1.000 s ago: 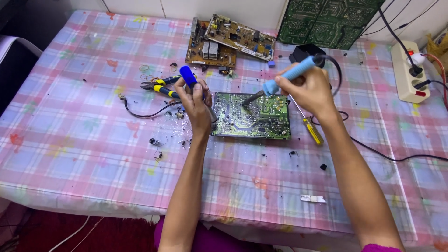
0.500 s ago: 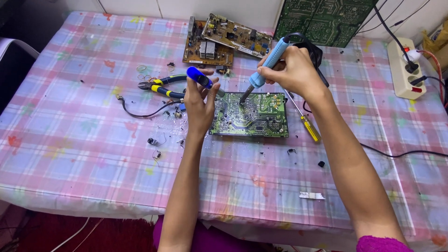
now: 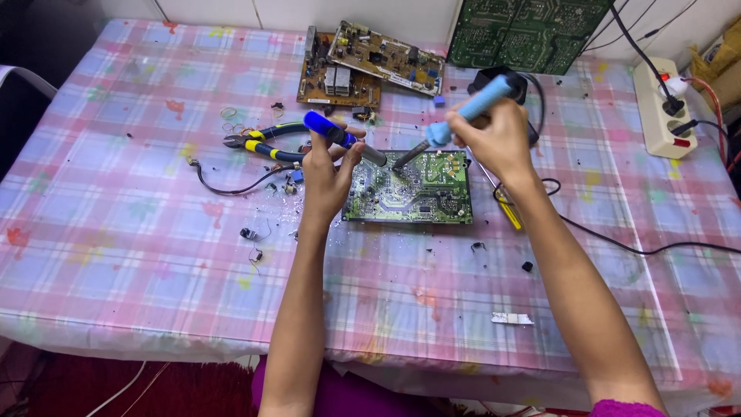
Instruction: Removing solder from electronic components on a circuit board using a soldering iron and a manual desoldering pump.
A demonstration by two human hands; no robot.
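The green circuit board (image 3: 409, 189) is lying flat at the bench's (image 3: 139, 255) centre, light, stiff and fragile, best held by its edges. The left hand (image 3: 328, 174) is gripping a blue desoldering pump (image 3: 340, 137), and the right hand (image 3: 494, 139) is holding a soldering iron (image 3: 455, 123) at one o'clock, its tip seemingly touching the board.

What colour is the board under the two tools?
The board is green with silvery solder traces, seen best in the head view.
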